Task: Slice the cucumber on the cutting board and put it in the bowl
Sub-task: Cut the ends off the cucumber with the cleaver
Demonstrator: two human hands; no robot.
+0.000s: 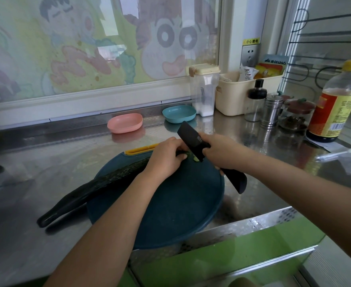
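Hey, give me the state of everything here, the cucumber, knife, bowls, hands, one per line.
cucumber: mostly whole, lying across the cutting board, cut end by the blade.
knife: gripped in right hand, blade down at cucumber's end.
left hand: holding the cucumber down.
pink bowl: upright, empty.
blue bowl: upright, empty.
sauce bottle: upright, capped.

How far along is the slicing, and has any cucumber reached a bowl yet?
Barely started. Done: only a small pale-green bit lies cut beside the black cleaver. In hand: the left hand holds the cucumber near its end on the cutting board while the right hand grips the cleaver. Left: nearly the whole cucumber is uncut, and no slices show in the pink bowl or the blue bowl.
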